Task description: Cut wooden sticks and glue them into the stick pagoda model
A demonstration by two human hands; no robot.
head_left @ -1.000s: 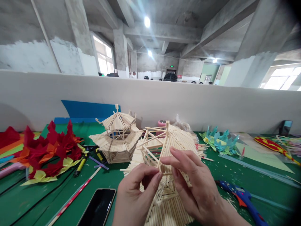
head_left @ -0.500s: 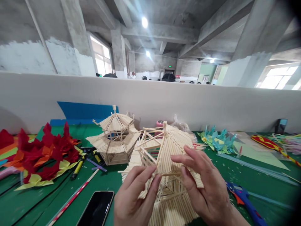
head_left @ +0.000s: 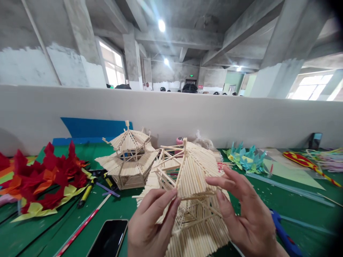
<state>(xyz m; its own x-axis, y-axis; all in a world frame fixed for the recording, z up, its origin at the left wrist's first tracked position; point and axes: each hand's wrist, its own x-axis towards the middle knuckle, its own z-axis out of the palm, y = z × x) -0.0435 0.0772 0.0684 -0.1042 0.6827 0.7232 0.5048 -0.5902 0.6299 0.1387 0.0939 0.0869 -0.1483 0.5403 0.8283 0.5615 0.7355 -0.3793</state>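
A pagoda model built from thin wooden sticks (head_left: 193,175) stands in front of me. Part of its upper roof is covered with sticks side by side, while the left part shows bare framing. My left hand (head_left: 152,221) pinches the near left corner of that roof, thumb and forefinger at the end of an edge stick; the exact grip is hidden. Beside the roof's right side hovers my right hand (head_left: 243,210), fingers apart, its thumb close to the other end of the edge stick. Behind to the left is a second, fully roofed stick pagoda (head_left: 128,160).
On the green table (head_left: 66,214) lie a phone (head_left: 108,237), a blue glue gun (head_left: 285,233), and clear glue sticks (head_left: 281,185). Red paper flowers (head_left: 53,175) fill the left; a blue paper flower (head_left: 245,159) sits right. A white partition (head_left: 171,110) stands behind.
My right hand has moved to the right, away from my left hand, and now covers part of the glue gun. My left hand keeps its pinch on the roof corner.
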